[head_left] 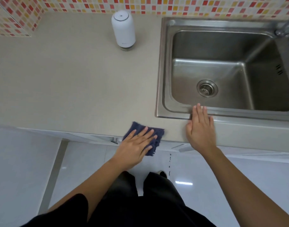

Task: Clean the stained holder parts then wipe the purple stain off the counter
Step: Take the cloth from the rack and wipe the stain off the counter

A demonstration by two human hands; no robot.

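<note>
Left hand (137, 143) flat on cloth (154, 136) overhanging counter (75, 87) edge

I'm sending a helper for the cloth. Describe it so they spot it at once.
Find the steel sink. Left of it, at the counter's front edge, the cloth lies under the left hand. It is the only dark blue thing there.

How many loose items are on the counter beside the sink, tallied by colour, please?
Dark blue: 1, the cloth, pressed flat under the left hand
White: 1, the cylindrical canister, standing upright
Total: 2
</note>
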